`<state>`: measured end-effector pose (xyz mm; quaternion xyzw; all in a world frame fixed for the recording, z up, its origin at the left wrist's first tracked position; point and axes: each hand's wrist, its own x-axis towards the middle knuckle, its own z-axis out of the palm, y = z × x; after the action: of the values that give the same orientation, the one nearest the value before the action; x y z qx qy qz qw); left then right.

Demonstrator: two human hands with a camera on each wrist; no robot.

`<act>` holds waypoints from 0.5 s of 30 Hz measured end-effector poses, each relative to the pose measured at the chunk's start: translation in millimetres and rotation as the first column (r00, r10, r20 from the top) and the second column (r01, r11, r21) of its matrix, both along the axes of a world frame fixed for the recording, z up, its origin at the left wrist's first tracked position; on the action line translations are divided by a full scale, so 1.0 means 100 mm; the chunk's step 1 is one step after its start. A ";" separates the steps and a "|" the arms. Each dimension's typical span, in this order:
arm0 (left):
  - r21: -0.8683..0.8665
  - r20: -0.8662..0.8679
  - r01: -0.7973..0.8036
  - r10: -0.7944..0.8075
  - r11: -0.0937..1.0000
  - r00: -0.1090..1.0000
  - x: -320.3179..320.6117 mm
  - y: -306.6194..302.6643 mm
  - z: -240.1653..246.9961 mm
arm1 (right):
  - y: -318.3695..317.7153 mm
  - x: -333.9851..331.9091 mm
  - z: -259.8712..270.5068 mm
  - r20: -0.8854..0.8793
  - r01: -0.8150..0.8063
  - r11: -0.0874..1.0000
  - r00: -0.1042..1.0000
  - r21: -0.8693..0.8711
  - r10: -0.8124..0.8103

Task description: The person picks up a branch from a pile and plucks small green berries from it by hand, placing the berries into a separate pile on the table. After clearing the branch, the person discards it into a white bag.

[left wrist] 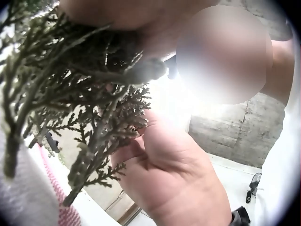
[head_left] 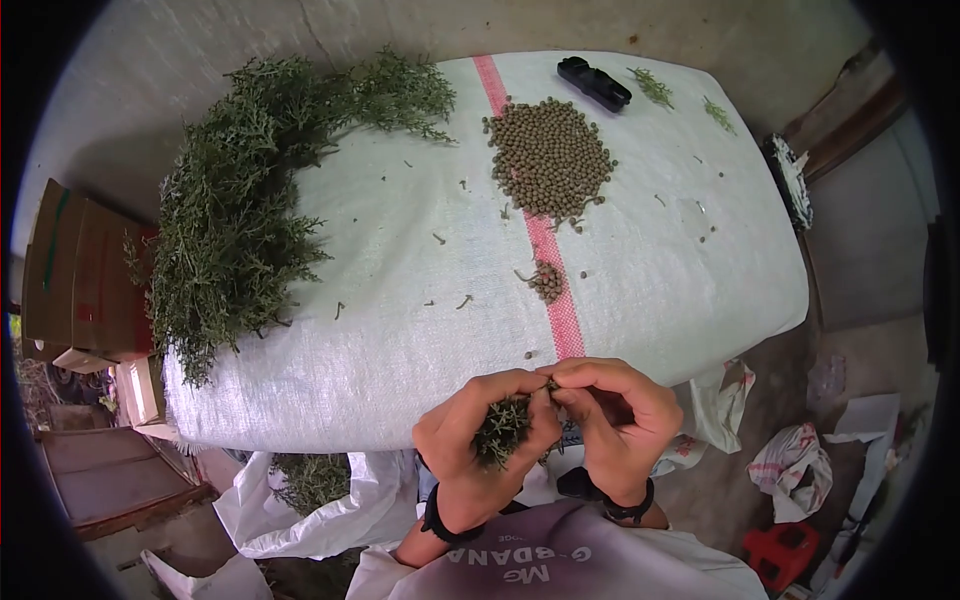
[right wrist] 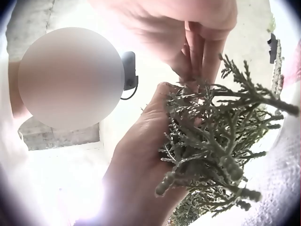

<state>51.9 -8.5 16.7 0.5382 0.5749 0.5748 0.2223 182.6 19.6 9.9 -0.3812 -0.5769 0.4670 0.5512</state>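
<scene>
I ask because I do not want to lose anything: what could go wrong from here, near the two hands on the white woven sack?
One small, round brown ball lies near the front edge of the white woven sack; the left hand or right hand might knock it off. The left hand grips the bunch of green, scaly sprigs; if that grip loosens, some may fall.

Sack point(head_left: 400, 250): woven plastic, slightly glossy. Wall point(head_left: 520, 25): rough, matt. Boxes point(head_left: 105, 265): matt cardboard.
</scene>
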 end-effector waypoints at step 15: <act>-0.088 0.127 0.076 -0.065 0.993 0.990 -0.10 -0.03 -0.01 | 0.01 -0.03 -0.02 -0.029 -0.039 0.996 0.999 -0.077 0.037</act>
<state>41.4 -11.6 15.3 0.5105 0.5665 0.5717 0.3026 180.0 20.3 8.3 -0.3850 -0.5578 0.5046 0.5348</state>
